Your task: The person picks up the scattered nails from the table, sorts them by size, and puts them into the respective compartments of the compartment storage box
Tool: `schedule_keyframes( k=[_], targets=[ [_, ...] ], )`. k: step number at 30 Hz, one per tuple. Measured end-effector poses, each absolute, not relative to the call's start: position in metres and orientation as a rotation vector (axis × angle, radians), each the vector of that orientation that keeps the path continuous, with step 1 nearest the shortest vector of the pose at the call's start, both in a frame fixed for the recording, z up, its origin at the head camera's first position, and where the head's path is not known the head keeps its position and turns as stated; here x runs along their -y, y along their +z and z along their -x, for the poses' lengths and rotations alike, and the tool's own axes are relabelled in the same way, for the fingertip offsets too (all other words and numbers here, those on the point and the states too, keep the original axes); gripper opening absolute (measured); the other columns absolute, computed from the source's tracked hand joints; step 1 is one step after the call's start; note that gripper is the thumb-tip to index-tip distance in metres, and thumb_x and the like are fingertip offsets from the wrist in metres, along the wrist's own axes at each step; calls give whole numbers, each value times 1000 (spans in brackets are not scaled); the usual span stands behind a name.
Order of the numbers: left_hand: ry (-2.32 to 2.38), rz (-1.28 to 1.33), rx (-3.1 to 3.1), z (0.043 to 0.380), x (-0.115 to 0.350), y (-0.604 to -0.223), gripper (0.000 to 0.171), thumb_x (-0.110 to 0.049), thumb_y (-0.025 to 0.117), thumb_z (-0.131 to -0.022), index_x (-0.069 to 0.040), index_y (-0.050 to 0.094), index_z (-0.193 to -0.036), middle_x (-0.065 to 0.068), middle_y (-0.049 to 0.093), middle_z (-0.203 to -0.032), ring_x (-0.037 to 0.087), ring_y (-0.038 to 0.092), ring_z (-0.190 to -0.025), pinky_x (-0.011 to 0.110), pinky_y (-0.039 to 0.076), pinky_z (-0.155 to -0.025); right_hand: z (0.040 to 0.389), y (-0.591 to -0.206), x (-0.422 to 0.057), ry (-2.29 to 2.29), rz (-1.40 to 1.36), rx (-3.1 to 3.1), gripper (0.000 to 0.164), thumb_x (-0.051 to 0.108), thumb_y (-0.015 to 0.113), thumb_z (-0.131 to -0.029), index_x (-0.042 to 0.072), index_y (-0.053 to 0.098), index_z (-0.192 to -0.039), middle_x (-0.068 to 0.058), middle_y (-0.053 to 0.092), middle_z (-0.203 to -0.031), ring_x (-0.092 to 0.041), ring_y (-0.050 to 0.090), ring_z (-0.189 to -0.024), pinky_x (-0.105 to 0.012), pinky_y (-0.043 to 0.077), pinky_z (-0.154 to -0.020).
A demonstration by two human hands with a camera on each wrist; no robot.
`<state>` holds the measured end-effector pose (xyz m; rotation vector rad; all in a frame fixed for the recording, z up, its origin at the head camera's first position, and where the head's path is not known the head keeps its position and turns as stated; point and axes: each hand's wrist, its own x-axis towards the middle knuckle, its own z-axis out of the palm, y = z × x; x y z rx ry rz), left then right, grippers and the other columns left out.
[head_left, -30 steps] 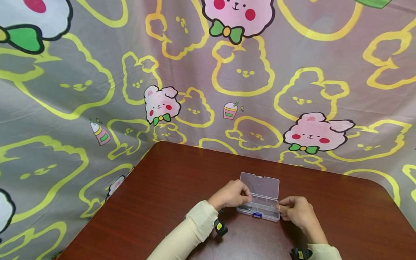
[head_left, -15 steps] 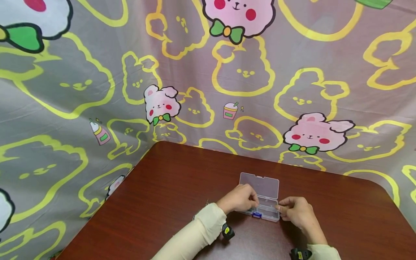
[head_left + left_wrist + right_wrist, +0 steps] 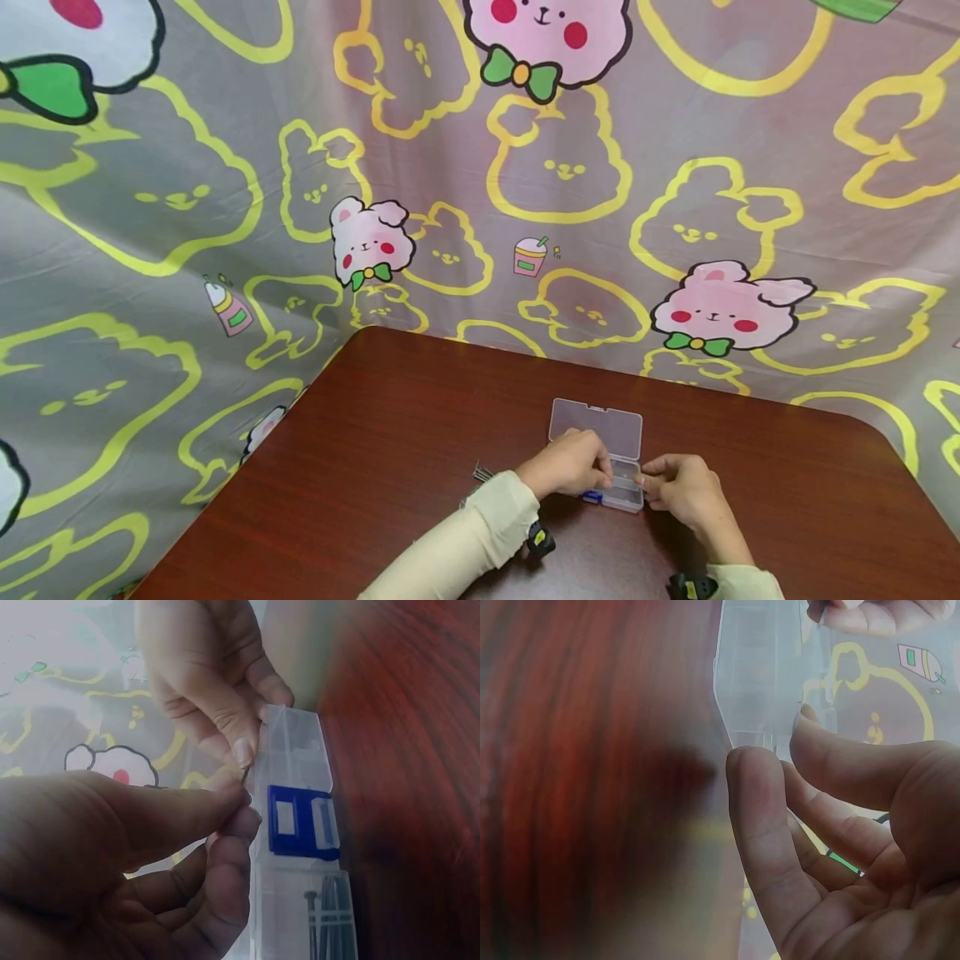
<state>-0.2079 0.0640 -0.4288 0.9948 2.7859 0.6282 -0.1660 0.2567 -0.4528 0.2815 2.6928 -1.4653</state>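
Left grip (image 3: 576, 463): pinches a thin dark piece (image 3: 245, 775), mostly hidden, close to the box (image 3: 622, 504)
Right grip (image 3: 688, 492): thumb and finger hold the box's right end
Clear plastic box: lid (image 3: 602, 429) raised, well in from the desk's (image 3: 420, 392) left edge
Blue latch (image 3: 304, 823): on the front
Nails (image 3: 312, 919): left compartment; more loose nails (image 3: 482, 472) left of the box

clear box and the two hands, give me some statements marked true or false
1. The clear box has its lid raised. True.
2. The latch on its front is red. False: it is blue.
3. The right hand holds one end of the box. True.
4. Thin metal pieces lie on the table beside the left sleeve. True.
5. The left hand lies flat and holds nothing. False: it pinches a thin dark piece.
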Motion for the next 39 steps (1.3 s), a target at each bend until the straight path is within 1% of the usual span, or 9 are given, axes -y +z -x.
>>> schedule_keyframes(
  k=[3, 7, 14, 20, 21, 31, 35, 39],
  targets=[
    [593, -1007, -2794, 207, -68, -430, 11, -26, 84, -82, -26, 79, -73, -21, 64, -68, -1, 55, -72, 14, 41, -65, 166, -452, -257, -1458, -279, -2689, 16, 0, 75, -88, -11, 70, -98, -10, 70, -77, -22, 69, -66, -36, 58, -59],
    [592, -1023, -2786, 207, -72, -432, 11, -27, 85, -82, -25, 79, -72, -21, 63, -66, -1, 54, -69, 14, 40, -64, 165, -451, -257, -1448, -284, -2687, 16, 0, 74, -88, -11, 69, -99, -10, 70, -77, -22, 69, -68, -36, 59, -60],
    [659, -992, -2782, 210, -66, -431, 9, -27, 85, -82, -26, 80, -74, -22, 64, -69, 0, 54, -74, 13, 40, -67, 165, -451, -258, -1436, -283, -2691, 17, 1, 74, -89, -11, 69, -100, -9, 70, -78, -22, 69, -69, -37, 59, -60],
    [727, -1003, -2751, 213, -56, -426, 8, -24, 85, -82, -23, 80, -75, -21, 64, -67, -4, 54, -69, 12, 41, -65, 166, -452, -258, -1450, -280, -2693, 17, 2, 75, -88, -11, 70, -99, -9, 70, -77, -22, 69, -66, -37, 58, -59],
    [732, -1009, -2746, 214, -53, -425, 8, -23, 85, -82, -22, 80, -76, -20, 65, -68, -4, 53, -69, 12, 41, -68, 166, -452, -257, -1452, -280, -2693, 17, 2, 75, -88, -11, 70, -98, -9, 70, -77, -22, 69, -66, -37, 58, -59],
    [848, -947, -2709, 216, -26, -421, 5, -20, 84, -83, -16, 82, -82, -16, 68, -75, -2, 53, -66, 15, 43, -60, 165, -454, -256, -1446, -276, -2714, 17, 3, 77, -87, -9, 70, -96, -8, 69, -75, -21, 68, -66, -36, 58, -58],
    [876, -910, -2702, 217, -16, -420, 7, -20, 84, -84, -14, 82, -84, -14, 68, -76, 0, 53, -66, 17, 44, -59, 166, -454, -258, -1432, -284, -2718, 18, 5, 78, -87, -8, 71, -97, -7, 69, -75, -21, 68, -67, -36, 58, -59],
    [891, -884, -2702, 217, -6, -420, 4, -17, 83, -84, -14, 81, -84, -14, 67, -76, 1, 53, -65, 18, 45, -59, 167, -454, -258, -1425, -294, -2713, 18, 5, 77, -88, -8, 71, -97, -7, 68, -75, -21, 68, -68, -36, 58, -59]
  ],
)
